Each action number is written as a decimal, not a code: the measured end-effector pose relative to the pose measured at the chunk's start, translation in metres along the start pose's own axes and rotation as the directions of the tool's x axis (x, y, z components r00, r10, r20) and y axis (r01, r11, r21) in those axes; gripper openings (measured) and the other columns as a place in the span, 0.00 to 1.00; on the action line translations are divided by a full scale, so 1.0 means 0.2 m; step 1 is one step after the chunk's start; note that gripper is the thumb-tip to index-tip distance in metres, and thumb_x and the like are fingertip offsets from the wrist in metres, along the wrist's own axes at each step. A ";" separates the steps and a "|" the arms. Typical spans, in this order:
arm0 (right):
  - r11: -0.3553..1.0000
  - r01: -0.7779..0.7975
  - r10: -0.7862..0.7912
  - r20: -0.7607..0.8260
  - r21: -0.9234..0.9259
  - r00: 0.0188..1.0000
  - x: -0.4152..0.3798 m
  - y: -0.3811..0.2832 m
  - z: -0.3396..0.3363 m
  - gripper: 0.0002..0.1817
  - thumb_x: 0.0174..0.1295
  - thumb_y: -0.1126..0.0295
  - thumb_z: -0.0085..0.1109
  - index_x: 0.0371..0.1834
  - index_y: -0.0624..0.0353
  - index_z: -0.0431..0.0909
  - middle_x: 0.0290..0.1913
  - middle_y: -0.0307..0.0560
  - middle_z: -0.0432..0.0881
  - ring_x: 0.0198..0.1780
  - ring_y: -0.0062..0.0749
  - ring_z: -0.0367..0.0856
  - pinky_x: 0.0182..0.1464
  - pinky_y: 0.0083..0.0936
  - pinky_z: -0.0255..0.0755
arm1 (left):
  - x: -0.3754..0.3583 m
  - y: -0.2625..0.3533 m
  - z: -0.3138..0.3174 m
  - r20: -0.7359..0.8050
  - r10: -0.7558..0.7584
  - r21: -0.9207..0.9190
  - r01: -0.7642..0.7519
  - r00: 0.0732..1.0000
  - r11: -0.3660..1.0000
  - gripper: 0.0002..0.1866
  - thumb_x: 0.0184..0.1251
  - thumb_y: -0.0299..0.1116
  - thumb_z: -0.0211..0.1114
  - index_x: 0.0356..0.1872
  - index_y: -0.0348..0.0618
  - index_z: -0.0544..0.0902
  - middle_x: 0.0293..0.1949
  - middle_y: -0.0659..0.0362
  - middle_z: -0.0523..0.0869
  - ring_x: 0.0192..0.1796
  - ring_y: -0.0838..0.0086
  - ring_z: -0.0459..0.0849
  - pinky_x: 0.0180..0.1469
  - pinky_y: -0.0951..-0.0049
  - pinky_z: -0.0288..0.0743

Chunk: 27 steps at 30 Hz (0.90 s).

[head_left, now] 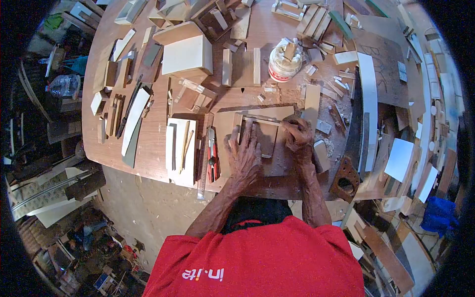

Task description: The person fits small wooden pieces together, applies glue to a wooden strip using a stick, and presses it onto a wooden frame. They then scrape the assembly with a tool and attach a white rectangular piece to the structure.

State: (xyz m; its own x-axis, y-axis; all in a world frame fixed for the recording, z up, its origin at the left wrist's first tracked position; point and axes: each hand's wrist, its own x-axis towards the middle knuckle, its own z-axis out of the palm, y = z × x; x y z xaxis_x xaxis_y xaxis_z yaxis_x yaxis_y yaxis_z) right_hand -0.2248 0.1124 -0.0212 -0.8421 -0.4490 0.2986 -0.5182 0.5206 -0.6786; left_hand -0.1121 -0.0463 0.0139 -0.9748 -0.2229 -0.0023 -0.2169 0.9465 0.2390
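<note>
A small wooden frame [262,120] with a thin strip along its top edge lies on a flat board [222,120] at the table's near edge. My left hand [244,154] rests on the frame's left side, its fingers apart and pointing away from me. At the frame's upper right corner my right hand [299,134] has its fingers pressed together; whatever is between them is too small to make out. Left of my left hand lies a red utility knife [213,154] beside a clear ruler [202,173].
A white tub of glue [285,62] stands beyond the frame. White-topped board [181,151] with thin sticks lies left. Wooden box pieces [187,55] fill the far side. A handsaw [345,179] and long strips [368,99] lie right, among wood scraps and shavings.
</note>
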 end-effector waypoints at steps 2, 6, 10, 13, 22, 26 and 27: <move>0.999 -0.032 0.032 0.016 0.001 0.999 -0.01 0.01 0.01 0.15 0.52 0.76 0.59 0.44 0.55 0.84 0.44 0.51 0.82 0.45 0.50 0.79 0.48 0.39 0.73 | 0.00 0.00 0.00 -0.004 0.002 -0.005 -0.002 1.000 1.000 0.28 0.63 0.37 0.58 0.65 0.41 0.72 0.75 0.59 0.59 0.70 0.52 0.58 0.70 0.49 0.50; 0.999 0.021 -0.019 0.031 -0.045 0.999 -0.02 0.02 0.01 0.16 0.51 0.77 0.58 0.44 0.54 0.84 0.45 0.51 0.82 0.47 0.49 0.79 0.50 0.40 0.73 | 0.00 0.00 0.00 0.027 -0.004 -0.016 0.005 1.000 1.000 0.28 0.63 0.37 0.58 0.66 0.40 0.71 0.75 0.59 0.59 0.69 0.52 0.58 0.70 0.49 0.49; 0.997 -0.043 0.045 0.031 -0.071 0.999 -0.03 0.02 0.02 0.17 0.50 0.76 0.59 0.45 0.52 0.84 0.47 0.51 0.82 0.50 0.52 0.77 0.52 0.43 0.72 | 0.00 0.00 0.00 0.014 0.004 0.006 -0.004 1.000 1.000 0.27 0.64 0.37 0.57 0.65 0.40 0.72 0.75 0.59 0.58 0.70 0.52 0.57 0.70 0.49 0.50; 0.994 -0.097 0.100 0.050 -0.047 0.994 -0.03 0.01 0.02 0.16 0.50 0.75 0.60 0.44 0.50 0.84 0.48 0.52 0.81 0.51 0.55 0.76 0.53 0.46 0.73 | 0.00 0.00 0.00 0.007 -0.004 -0.007 0.004 1.000 1.000 0.27 0.64 0.37 0.57 0.64 0.40 0.73 0.75 0.59 0.57 0.70 0.51 0.57 0.69 0.48 0.50; 1.000 -0.009 0.008 -0.023 -0.011 1.000 -0.01 0.03 0.03 0.14 0.52 0.77 0.58 0.43 0.54 0.84 0.42 0.49 0.82 0.45 0.47 0.79 0.48 0.38 0.72 | 0.00 -0.01 0.01 0.019 0.008 0.027 -0.009 1.000 1.000 0.27 0.64 0.37 0.58 0.64 0.40 0.72 0.75 0.59 0.58 0.70 0.51 0.58 0.68 0.49 0.52; 1.000 0.006 -0.006 -0.008 -0.025 1.000 0.00 0.02 0.03 0.15 0.52 0.78 0.59 0.45 0.55 0.84 0.42 0.49 0.82 0.45 0.46 0.79 0.47 0.38 0.73 | 0.00 -0.01 0.03 -0.023 0.013 0.020 -0.012 1.000 1.000 0.27 0.64 0.37 0.58 0.65 0.40 0.72 0.75 0.59 0.58 0.69 0.51 0.58 0.68 0.49 0.52; 1.000 0.007 -0.007 -0.008 -0.025 1.000 -0.01 0.03 0.03 0.15 0.52 0.78 0.59 0.45 0.55 0.84 0.42 0.49 0.82 0.45 0.46 0.79 0.47 0.38 0.73 | 0.00 -0.01 0.03 -0.020 0.009 0.014 -0.009 1.000 1.000 0.27 0.65 0.37 0.58 0.66 0.41 0.71 0.75 0.59 0.58 0.69 0.52 0.58 0.68 0.49 0.52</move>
State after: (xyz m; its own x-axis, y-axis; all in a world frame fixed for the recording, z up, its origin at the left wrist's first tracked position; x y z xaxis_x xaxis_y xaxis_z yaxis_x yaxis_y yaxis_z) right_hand -0.2253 0.1109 -0.0295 -0.8395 -0.4469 0.3090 -0.5278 0.5356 -0.6592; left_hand -0.1118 -0.0468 0.0070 -0.9757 -0.2184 0.0190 -0.2087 0.9517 0.2252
